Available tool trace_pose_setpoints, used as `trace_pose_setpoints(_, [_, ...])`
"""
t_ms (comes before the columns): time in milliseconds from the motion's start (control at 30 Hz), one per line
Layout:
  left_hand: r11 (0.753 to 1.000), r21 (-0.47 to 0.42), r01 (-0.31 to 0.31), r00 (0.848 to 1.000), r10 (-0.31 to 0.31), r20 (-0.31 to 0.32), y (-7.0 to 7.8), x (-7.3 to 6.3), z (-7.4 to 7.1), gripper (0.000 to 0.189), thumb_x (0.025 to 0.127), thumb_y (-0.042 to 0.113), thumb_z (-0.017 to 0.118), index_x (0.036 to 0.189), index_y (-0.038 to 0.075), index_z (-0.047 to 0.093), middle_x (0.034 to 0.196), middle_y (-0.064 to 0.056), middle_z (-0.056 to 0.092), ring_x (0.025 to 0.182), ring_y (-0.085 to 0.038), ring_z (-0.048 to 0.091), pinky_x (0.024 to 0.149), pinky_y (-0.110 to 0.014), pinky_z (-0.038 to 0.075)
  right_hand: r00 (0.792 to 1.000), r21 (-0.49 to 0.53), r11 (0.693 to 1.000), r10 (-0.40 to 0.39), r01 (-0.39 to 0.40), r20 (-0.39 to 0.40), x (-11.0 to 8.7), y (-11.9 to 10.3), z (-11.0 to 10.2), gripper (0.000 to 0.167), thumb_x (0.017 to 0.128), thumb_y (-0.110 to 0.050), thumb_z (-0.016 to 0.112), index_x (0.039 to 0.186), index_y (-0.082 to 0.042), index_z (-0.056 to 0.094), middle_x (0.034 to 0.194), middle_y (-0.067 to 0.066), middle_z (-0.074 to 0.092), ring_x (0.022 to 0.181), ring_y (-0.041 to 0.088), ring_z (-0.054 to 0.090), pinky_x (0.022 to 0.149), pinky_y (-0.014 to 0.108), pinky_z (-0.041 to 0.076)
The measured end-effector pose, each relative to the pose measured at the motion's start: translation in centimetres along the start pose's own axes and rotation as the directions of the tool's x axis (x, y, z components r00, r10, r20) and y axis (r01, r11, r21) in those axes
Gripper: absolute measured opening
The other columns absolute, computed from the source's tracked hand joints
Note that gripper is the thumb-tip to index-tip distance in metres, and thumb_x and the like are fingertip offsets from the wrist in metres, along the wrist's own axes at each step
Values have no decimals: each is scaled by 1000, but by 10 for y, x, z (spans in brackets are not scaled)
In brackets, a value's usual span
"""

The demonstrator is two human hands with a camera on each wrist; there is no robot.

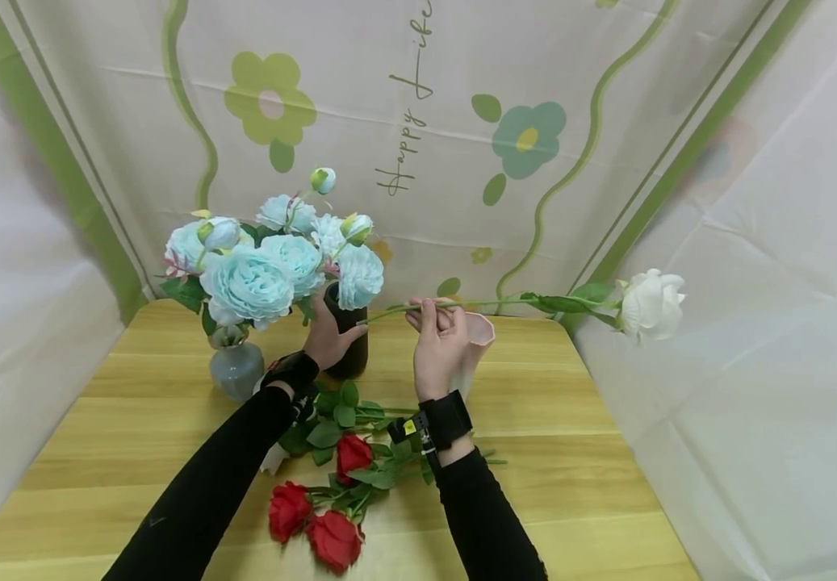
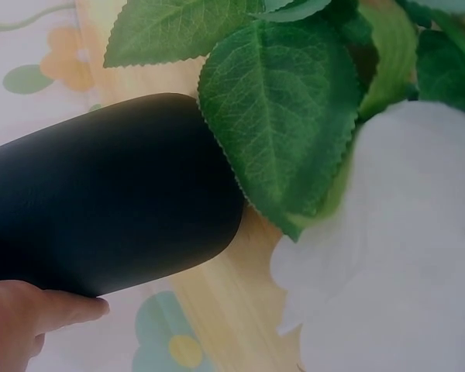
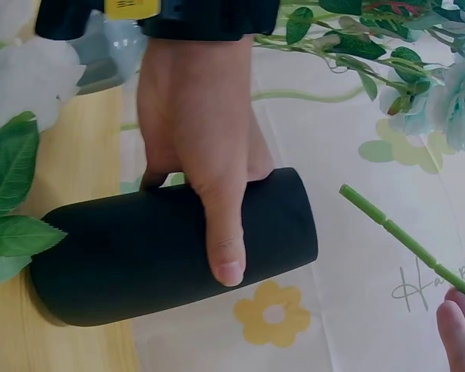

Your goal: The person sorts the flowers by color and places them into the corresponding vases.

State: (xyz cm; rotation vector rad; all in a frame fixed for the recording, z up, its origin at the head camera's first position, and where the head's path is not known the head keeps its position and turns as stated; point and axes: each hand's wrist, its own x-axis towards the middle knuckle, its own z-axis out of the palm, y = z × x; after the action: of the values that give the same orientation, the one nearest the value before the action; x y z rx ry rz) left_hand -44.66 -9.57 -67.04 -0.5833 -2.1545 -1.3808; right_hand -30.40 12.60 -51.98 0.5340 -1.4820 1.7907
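In the head view my left hand (image 1: 327,335) grips an upright black vase (image 1: 349,355) from its left side. The right wrist view shows the left thumb (image 3: 226,240) laid across the wall of the vase (image 3: 139,256). My right hand (image 1: 438,355) pinches the green stem of a white rose (image 1: 652,305) between thumb and fingers, held nearly level above the table. The bloom points right, and the cut stem end (image 3: 360,201) lies near the vase's mouth, apart from it. In the left wrist view part of a finger (image 2: 70,308) touches the black vase (image 2: 116,201).
A grey vase (image 1: 235,371) with pale blue flowers (image 1: 247,282) stands at the left. Behind my right hand is a pale pink vase (image 1: 479,331). Red roses (image 1: 334,541) lie on the wooden table (image 1: 571,484) between my forearms. White petals (image 2: 403,232) sit beside green leaves near the left wrist.
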Motion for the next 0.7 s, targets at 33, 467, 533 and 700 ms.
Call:
trace_pose_setpoints(33, [1000,3,15,1000,-15,17,-7,0,2,119,83,48,78,157,23,-13,163,-1,-7,148,-21,9,116,-39,20,1000,-14,1000,0,0,0,4,-12,4,23,104,5,44,127,3,47,114,26,63,102,39,64,90,48,53])
trace_pose_setpoints(467, [999,-12,-34,999,34,-7,70,-1,-25,112,87,44,76,157,17,-7,162,-7,-2,146,-26,15,115,-43,22,999,-51,998,40,-41,-22,26,0,24,23,104,0,49,126,2,50,113,24,64,100,36,66,88,47,54])
trace_pose_setpoints(533, [998,-48,-29,1000,30,7,128,-1,-45,109,88,29,78,156,5,-4,159,-19,1,146,-36,12,116,-49,17,999,-35,998,-50,50,6,25,39,16,25,104,-8,52,129,-6,51,115,17,66,100,30,67,87,41,55])
trace_pose_setpoints(700, [998,-45,48,997,-45,56,229,-1,-77,98,87,4,77,148,-12,2,151,-34,4,141,-46,15,113,-55,19,998,-36,998,40,-42,-43,34,-70,50,22,102,-1,53,120,12,50,108,31,64,97,45,65,87,48,55])
